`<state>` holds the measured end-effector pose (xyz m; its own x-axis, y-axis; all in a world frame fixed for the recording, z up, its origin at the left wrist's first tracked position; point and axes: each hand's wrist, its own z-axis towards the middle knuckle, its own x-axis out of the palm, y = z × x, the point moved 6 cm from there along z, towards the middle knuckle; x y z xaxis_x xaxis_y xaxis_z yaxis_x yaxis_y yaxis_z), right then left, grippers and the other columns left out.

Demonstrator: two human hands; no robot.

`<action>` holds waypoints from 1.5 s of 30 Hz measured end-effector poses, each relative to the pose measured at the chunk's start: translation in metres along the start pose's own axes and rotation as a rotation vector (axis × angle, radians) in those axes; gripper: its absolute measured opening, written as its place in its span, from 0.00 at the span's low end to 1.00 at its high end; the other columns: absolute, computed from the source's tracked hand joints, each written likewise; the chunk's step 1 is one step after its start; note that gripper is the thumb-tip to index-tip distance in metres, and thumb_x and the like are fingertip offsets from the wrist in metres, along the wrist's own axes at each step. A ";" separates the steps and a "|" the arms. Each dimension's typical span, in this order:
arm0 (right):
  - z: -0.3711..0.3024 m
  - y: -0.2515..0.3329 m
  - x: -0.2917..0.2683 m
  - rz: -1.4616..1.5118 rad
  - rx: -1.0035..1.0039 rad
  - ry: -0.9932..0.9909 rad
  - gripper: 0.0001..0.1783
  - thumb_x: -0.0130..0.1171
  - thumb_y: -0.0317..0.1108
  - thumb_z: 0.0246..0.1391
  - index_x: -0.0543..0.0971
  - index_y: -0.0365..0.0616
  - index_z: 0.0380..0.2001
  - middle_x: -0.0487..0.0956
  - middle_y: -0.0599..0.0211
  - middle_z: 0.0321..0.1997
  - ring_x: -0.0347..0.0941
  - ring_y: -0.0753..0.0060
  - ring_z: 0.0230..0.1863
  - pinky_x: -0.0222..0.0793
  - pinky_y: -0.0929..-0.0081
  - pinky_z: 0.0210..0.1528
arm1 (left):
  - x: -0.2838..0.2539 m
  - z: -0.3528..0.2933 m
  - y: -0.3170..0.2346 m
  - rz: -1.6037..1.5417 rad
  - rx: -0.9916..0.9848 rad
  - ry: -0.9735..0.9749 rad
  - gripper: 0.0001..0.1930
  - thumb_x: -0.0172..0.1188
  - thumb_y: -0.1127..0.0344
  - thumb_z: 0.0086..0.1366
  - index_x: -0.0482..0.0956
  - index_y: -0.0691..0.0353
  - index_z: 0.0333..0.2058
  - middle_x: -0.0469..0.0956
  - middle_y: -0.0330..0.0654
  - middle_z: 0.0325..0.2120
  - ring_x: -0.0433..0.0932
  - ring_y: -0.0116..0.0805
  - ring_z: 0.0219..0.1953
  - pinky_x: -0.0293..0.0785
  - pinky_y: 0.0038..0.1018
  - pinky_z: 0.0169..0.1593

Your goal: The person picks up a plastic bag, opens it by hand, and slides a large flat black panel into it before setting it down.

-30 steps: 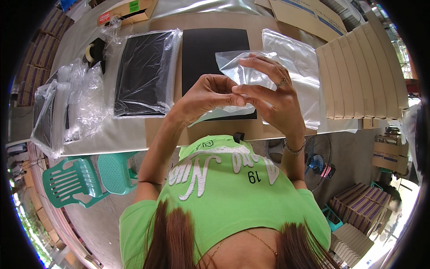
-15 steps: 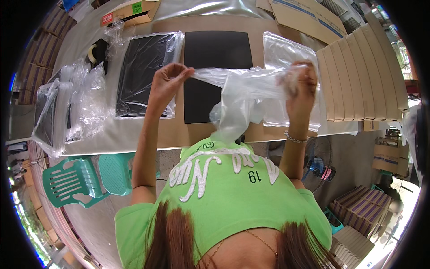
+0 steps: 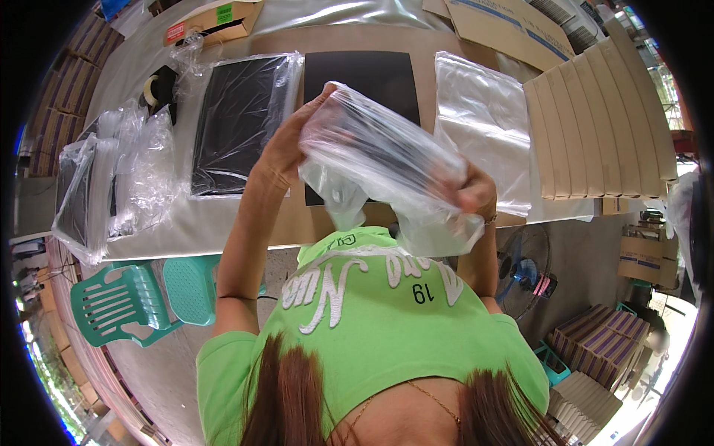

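Observation:
A clear plastic bag (image 3: 387, 141) is stretched between my hands, its mouth spread and its lower part hanging loose towards my green shirt. My left hand (image 3: 286, 149) grips its upper left side, fingers partly behind the film. At the lower right, my right hand (image 3: 472, 189) is closed on the bag, slightly blurred and partly covered by plastic. Beneath the bag, a flat black sheet (image 3: 361, 74) lies on brown cardboard. Left of it rests a stack of black sheets in clear plastic (image 3: 242, 123). A pile of clear bags (image 3: 480, 123) lies to the right.
Folded cardboard boxes (image 3: 602, 126) stand in a row at the right. Bubble-wrapped items (image 3: 145, 175) and a tape roll (image 3: 158, 91) sit at the left. An open carton (image 3: 216, 21) is at the far left. A green chair (image 3: 123, 301) and a fan (image 3: 524, 271) stand below the table.
The bag has gone from a gathered strip to spread open and tilted. My right hand has moved down and inward; my left hand has shifted slightly right.

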<state>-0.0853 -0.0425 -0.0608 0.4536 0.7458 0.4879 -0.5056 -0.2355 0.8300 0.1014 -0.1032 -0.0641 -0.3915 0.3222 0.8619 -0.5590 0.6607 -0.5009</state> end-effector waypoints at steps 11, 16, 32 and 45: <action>-0.019 0.011 -0.023 0.505 -0.414 0.014 0.25 0.56 0.50 0.52 0.74 0.36 0.38 0.74 0.64 0.33 0.70 0.77 0.28 0.67 0.79 0.30 | -0.030 -0.027 0.047 0.068 -0.202 0.318 0.48 0.75 0.52 0.36 0.62 0.73 0.53 0.73 0.42 0.43 0.73 0.26 0.43 0.69 0.21 0.49; -0.017 -0.004 -0.028 0.576 -0.418 0.033 0.25 0.54 0.50 0.53 0.74 0.35 0.40 0.75 0.63 0.36 0.71 0.76 0.30 0.69 0.78 0.32 | -0.047 -0.016 0.050 0.300 -0.303 0.015 0.36 0.71 0.59 0.44 0.67 0.72 0.49 0.74 0.43 0.41 0.75 0.26 0.40 0.70 0.18 0.47; -0.035 -0.085 -0.021 0.647 0.038 -0.818 0.32 0.50 0.54 0.54 0.67 0.38 0.52 0.75 0.63 0.42 0.73 0.72 0.36 0.72 0.77 0.38 | -0.049 0.007 -0.004 -0.373 0.235 0.227 0.32 0.46 0.41 0.61 0.65 0.65 0.51 0.72 0.48 0.46 0.74 0.41 0.46 0.71 0.37 0.52; -0.034 -0.038 -0.037 0.739 -0.189 -0.218 0.37 0.56 0.50 0.50 0.61 0.39 0.57 0.70 0.60 0.49 0.70 0.71 0.45 0.70 0.73 0.45 | -0.094 -0.033 0.019 -0.145 0.236 0.208 0.21 0.54 0.56 0.60 0.70 0.65 0.48 0.74 0.45 0.39 0.72 0.37 0.43 0.69 0.33 0.49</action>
<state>-0.1075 -0.0402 -0.1200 0.0755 0.2946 0.9526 -0.8390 -0.4975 0.2203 0.1521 -0.0986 -0.1524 -0.1522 0.3837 0.9108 -0.7612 0.5423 -0.3557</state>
